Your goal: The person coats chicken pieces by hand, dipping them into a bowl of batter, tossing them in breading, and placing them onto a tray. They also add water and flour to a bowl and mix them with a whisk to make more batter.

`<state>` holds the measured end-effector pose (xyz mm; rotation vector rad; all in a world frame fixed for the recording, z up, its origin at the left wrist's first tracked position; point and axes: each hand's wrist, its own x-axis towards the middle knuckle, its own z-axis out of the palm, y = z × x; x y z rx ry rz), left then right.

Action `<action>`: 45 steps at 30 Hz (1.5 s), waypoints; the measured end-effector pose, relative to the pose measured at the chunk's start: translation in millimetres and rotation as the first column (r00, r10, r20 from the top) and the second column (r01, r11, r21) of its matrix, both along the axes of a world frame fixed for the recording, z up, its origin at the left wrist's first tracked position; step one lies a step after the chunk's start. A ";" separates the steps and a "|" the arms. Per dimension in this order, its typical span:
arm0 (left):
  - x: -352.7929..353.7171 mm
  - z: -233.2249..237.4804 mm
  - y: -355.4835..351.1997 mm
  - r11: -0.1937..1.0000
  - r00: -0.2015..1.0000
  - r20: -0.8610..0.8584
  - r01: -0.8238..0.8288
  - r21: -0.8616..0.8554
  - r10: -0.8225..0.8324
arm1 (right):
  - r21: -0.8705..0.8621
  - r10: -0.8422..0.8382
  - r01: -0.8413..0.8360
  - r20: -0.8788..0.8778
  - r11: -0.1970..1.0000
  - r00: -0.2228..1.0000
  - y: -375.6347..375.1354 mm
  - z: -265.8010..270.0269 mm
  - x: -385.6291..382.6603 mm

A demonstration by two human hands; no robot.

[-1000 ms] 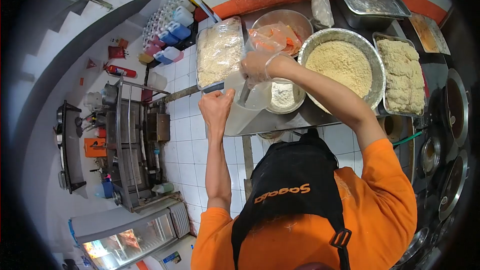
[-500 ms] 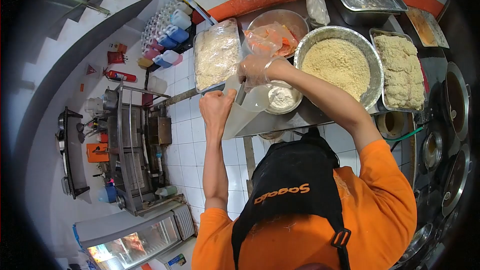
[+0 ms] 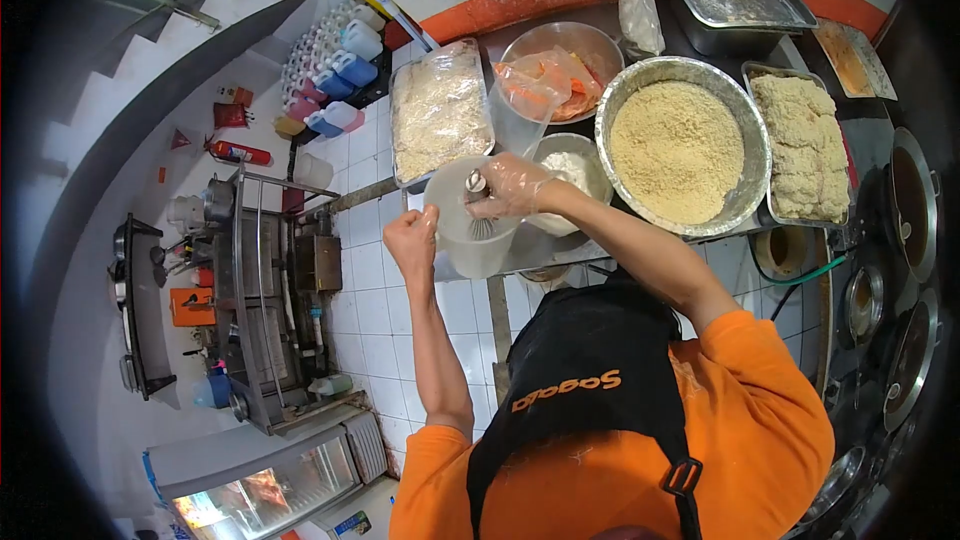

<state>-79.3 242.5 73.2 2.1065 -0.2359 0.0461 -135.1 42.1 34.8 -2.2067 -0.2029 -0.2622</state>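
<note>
My left hand [image 3: 411,244], bare, is closed on the left side of a translucent plastic jug [image 3: 474,258], probably at its handle, which is hidden. The jug's mouth faces up toward me. In a clear plastic glove, my right hand [image 3: 512,186] is wrapped around the metal handle of a whisk [image 3: 482,228], whose wires reach down inside the jug. Just right of the jug, a bowl of white flour-like powder [image 3: 568,170] is partly hidden by my right wrist. Behind them stands another clear plastic container [image 3: 520,116].
A large metal bowl of pale crumbs [image 3: 676,150] sits right of my forearm, beside a tray of coated pieces [image 3: 800,145]. Behind are a plastic-covered tray [image 3: 440,110], a bowl with orange contents [image 3: 572,90] and stacked metal trays [image 3: 735,0]. Dark pans [image 3: 908,210] line the far right.
The jug has come from a tilted position to a more upright one. My right hand has moved toward me with the whisk, which now shows plainly inside the jug. My left hand has lowered slightly.
</note>
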 end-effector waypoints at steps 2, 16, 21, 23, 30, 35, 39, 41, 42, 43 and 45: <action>11.6 -26.3 17.8 0.987 1.000 -0.030 -0.008 -0.162 0.003 | 0.106 -0.039 0.041 -0.015 0.994 0.999 -9.9 17.8 -9.1; 25.9 -115.5 54.4 0.776 0.986 -0.128 -0.165 -0.609 0.110 | 0.809 -0.620 0.445 -0.131 0.384 0.773 -51.8 16.3 -160.8; 48.1 -120.0 83.6 0.828 0.979 -0.176 -0.179 -0.532 0.099 | 0.167 -0.622 0.601 0.137 0.781 0.771 -22.0 -57.2 -148.6; 29.6 -104.7 69.5 0.777 0.966 -0.052 -0.235 -0.584 0.254 | 0.137 -0.632 0.622 0.049 0.771 0.773 -20.0 -52.0 -158.5; -73.7 -202.1 30.4 0.896 0.893 -0.376 0.063 -0.440 -0.247 | 0.160 -0.618 0.605 0.051 0.780 0.784 -9.4 -52.0 -153.4; -53.5 -164.7 -58.2 0.800 0.786 -0.466 0.059 -0.597 -0.407 | 0.166 -0.696 0.700 -0.090 0.695 0.712 -6.6 -47.3 -148.7; -52.4 -150.3 -58.8 0.827 0.702 -0.524 0.167 -0.537 -0.483 | 0.195 -0.701 0.705 -0.101 0.682 0.706 -16.5 -39.1 -141.4; -65.8 -154.4 -53.5 0.807 0.679 -0.548 0.114 -0.579 -0.489 | 0.062 -0.726 0.725 -0.022 0.686 0.688 -20.0 -55.4 -140.5; -70.7 -151.2 -49.1 0.797 0.670 -0.564 0.071 -0.600 -0.484 | 0.060 -0.730 0.730 -0.033 0.681 0.683 -14.2 -53.0 -146.8; -70.8 -146.2 -46.3 0.782 0.667 -0.571 0.028 -0.622 -0.478 | 0.129 -0.703 0.716 -0.139 0.686 0.698 -8.9 -46.8 -150.7; -70.1 -138.4 -35.2 0.811 0.674 -0.583 0.040 -0.584 -0.453 | 0.214 -0.661 0.716 -0.279 0.664 0.696 -14.5 -41.3 -152.6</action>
